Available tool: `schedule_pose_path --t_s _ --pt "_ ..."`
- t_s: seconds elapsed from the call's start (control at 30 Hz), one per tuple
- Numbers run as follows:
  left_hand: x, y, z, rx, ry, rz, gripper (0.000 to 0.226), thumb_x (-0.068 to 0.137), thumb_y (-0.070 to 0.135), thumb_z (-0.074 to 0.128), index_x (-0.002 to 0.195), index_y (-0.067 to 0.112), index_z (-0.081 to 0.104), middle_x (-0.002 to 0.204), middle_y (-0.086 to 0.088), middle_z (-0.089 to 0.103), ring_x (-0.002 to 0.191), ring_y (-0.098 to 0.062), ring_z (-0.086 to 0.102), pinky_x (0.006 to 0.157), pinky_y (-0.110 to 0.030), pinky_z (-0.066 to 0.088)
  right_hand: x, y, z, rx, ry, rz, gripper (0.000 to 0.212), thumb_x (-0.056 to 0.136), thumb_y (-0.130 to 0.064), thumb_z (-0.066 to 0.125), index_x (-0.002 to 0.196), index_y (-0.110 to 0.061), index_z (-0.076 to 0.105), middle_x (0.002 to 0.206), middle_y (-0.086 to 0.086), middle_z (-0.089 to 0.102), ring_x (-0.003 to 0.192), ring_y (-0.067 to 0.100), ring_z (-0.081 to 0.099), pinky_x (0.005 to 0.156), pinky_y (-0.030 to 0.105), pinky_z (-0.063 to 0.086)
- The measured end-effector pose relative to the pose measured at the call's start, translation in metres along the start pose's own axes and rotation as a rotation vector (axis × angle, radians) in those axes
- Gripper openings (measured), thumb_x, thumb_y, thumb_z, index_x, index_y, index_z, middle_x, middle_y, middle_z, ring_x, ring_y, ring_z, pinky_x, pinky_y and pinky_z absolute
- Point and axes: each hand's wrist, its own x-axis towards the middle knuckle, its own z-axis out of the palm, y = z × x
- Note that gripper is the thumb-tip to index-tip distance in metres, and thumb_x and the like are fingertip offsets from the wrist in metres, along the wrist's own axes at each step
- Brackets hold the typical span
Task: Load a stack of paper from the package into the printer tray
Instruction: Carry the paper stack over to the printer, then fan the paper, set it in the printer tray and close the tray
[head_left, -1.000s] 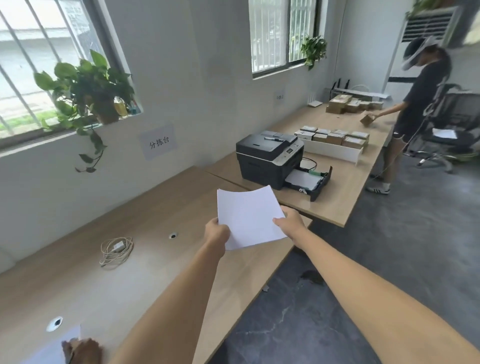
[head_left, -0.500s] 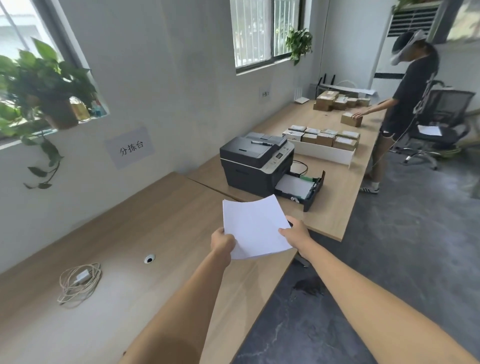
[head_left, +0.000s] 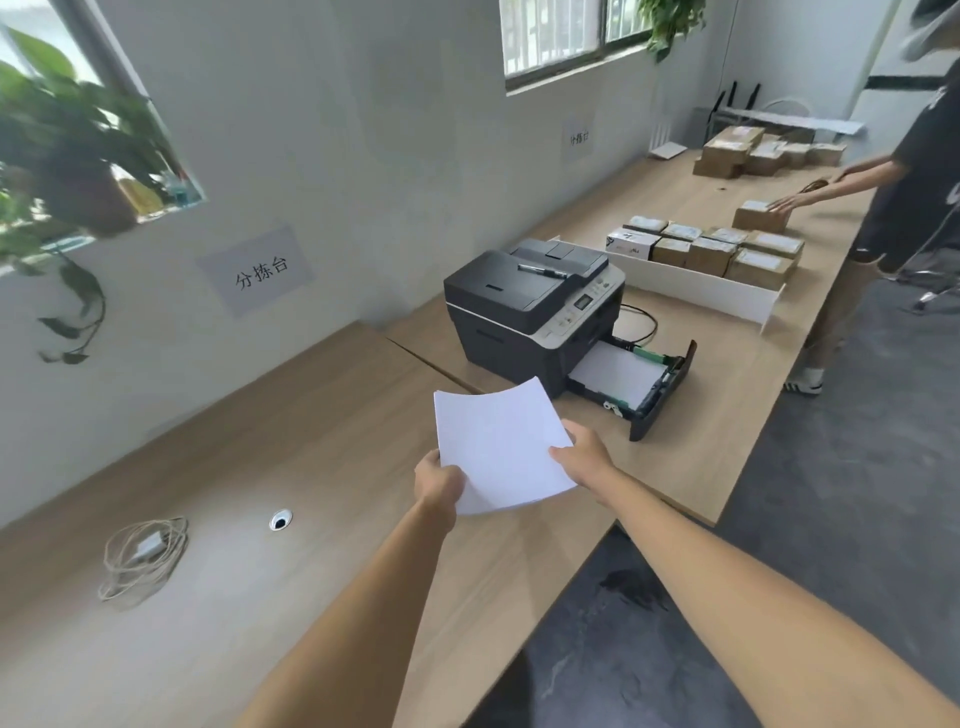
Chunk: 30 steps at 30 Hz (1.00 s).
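Note:
I hold a thin white stack of paper (head_left: 498, 441) in the air over the wooden desk, slightly bowed. My left hand (head_left: 439, 480) grips its near left corner and my right hand (head_left: 584, 454) grips its right edge. Just beyond it stands a dark grey printer (head_left: 530, 304) with a pen on its lid. The printer tray (head_left: 657, 395) is pulled out toward the right and has white sheets lying in it. The paper package is out of view.
A coiled white cable (head_left: 140, 553) and a cable hole (head_left: 280, 519) lie on the near desk (head_left: 260, 441). A white tray (head_left: 691, 286) of small cardboard boxes sits behind the printer. Another person (head_left: 883, 208) stands at the far right, touching a box. Dark floor lies to the right.
I have moved closer to the printer with the paper held in both hands. The printer and open tray now appear larger and nearer; the plant has slid left.

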Motion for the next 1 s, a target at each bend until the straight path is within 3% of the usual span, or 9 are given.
schedule_pose_path --t_s 0.13,0.3,0.43,0.53,0.63,0.73,0.83,0.93,1.0 --pt "0.022 0.010 0.014 -0.034 0.041 -0.013 0.047 0.078 -0.002 0.043 0.118 0.011 0.062 0.107 0.000 0.069 0.096 -0.026 0.066 0.079 -0.032 0.051 0.044 0.002 0.001 -0.043 -0.046 0.038 0.034 0.083 -0.009 0.051 0.110 -0.022 0.067 0.105 -0.003 0.073 0.102 0.022 0.068 0.080 0.034 0.056" --pt "0.061 0.015 0.030 -0.087 0.078 -0.022 0.059 0.079 -0.002 0.042 0.133 0.018 0.056 0.119 0.000 0.066 0.106 -0.025 0.064 0.087 -0.036 0.053 0.115 -0.002 0.007 -0.087 -0.051 0.066 0.052 0.087 -0.018 0.062 0.137 -0.017 0.052 0.126 0.001 0.063 0.112 0.025 0.063 0.097 0.041 0.054" --pt "0.088 0.022 0.027 -0.073 0.103 0.099 0.062 0.073 0.004 0.042 0.125 0.036 0.051 0.122 0.011 0.062 0.108 -0.019 0.063 0.094 -0.044 0.055 0.165 -0.003 0.016 -0.086 -0.093 0.125 0.022 0.089 -0.011 0.067 0.111 -0.010 0.063 0.114 0.010 0.071 0.101 0.029 0.070 0.093 0.048 0.056" --pt "0.099 0.024 0.021 -0.109 0.078 0.149 0.058 0.072 0.001 0.045 0.113 0.041 0.052 0.118 0.009 0.069 0.099 -0.015 0.067 0.085 -0.035 0.056 0.188 -0.007 0.019 -0.034 -0.168 0.133 0.026 0.088 0.002 0.067 0.110 -0.010 0.060 0.117 0.014 0.071 0.094 0.026 0.072 0.088 0.044 0.059" --pt "0.110 0.023 0.018 -0.116 0.130 0.130 0.051 0.067 -0.005 0.051 0.097 0.036 0.053 0.099 0.000 0.076 0.079 -0.019 0.065 0.068 -0.035 0.053 0.202 -0.011 0.018 -0.093 -0.244 0.004 0.030 0.088 0.002 0.068 0.113 -0.015 0.062 0.113 0.007 0.074 0.094 0.021 0.073 0.087 0.046 0.060" --pt "0.118 0.017 0.023 -0.169 0.227 0.109 0.047 0.065 -0.015 0.054 0.098 0.019 0.051 0.099 -0.005 0.072 0.082 -0.022 0.063 0.066 -0.035 0.052 0.217 -0.002 0.026 -0.167 -0.281 -0.141 0.023 0.089 -0.003 0.069 0.096 -0.025 0.068 0.091 -0.009 0.077 0.086 0.017 0.075 0.081 0.046 0.062" --pt "0.125 0.005 0.037 -0.280 0.346 0.068 0.040 0.073 -0.016 0.057 0.102 0.009 0.049 0.104 -0.008 0.068 0.083 -0.020 0.064 0.065 -0.030 0.054 0.238 0.019 0.041 -0.158 -0.317 -0.246 0.003 0.084 -0.020 0.068 0.083 -0.021 0.066 0.083 0.003 0.077 0.082 0.036 0.073 0.075 0.053 0.060" --pt "0.138 -0.029 0.051 -0.388 0.461 0.029 0.030 0.080 -0.013 0.055 0.093 0.014 0.058 0.090 -0.007 0.068 0.077 -0.019 0.062 0.070 -0.035 0.049 0.259 0.055 0.055 -0.092 -0.390 -0.301 0.018 0.087 -0.017 0.065 0.104 -0.021 0.069 0.101 0.008 0.076 0.097 0.027 0.073 0.085 0.052 0.058" --pt "0.147 -0.056 0.061 -0.429 0.534 0.035 0.031 0.081 -0.012 0.052 0.092 0.016 0.061 0.089 -0.006 0.065 0.083 -0.019 0.057 0.075 -0.037 0.044 0.265 0.076 0.064 -0.055 -0.405 -0.363 0.015 0.096 -0.010 0.061 0.109 -0.009 0.067 0.100 0.012 0.074 0.092 0.024 0.070 0.079 0.052 0.057"
